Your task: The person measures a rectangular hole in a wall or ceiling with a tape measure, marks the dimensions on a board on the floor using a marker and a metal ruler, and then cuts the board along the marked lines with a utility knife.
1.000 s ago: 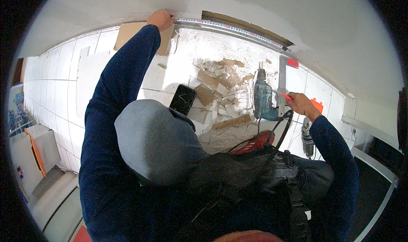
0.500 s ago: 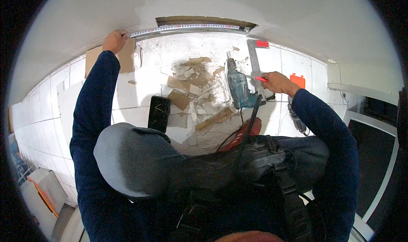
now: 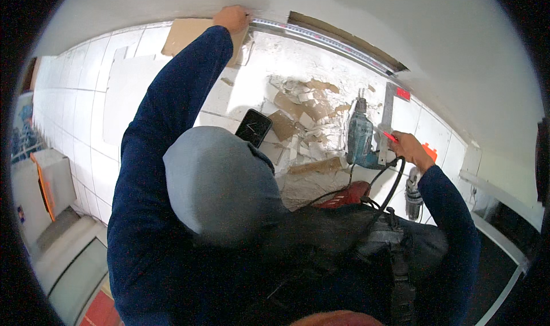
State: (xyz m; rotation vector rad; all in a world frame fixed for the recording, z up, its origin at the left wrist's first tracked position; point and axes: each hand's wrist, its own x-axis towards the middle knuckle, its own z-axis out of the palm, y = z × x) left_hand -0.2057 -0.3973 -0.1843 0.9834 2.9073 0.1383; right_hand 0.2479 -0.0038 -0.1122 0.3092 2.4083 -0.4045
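Note:
My left hand [image 3: 232, 20] is closed at the left end of a pale measuring tape [image 3: 321, 38], down where the wall meets the floor. The blade stretches rightward along a long narrow slot [image 3: 346, 38] cut in the wall. Fingers hide what part of the tape I grip. My right hand [image 3: 409, 149] is closed around a red pen [image 3: 391, 136], its tip pointing left. Just beyond that hand lies a metal square [image 3: 387, 109] with a red end. Beside it a blue-green power drill [image 3: 360, 136] rests on the floor, bit toward the wall.
Broken plaster and board pieces [image 3: 306, 111] litter the white tiles, dust around them. A black phone [image 3: 254, 127] lies near my knee. Brown board [image 3: 186, 37] sits under my left forearm. A grey power tool [image 3: 413, 195] and orange case [image 3: 429, 151] lie at right.
My view has turned, so the scene is tilted and shifted to the right. Both hands keep their places at the tape and beside the square, still holding the tape and pen.

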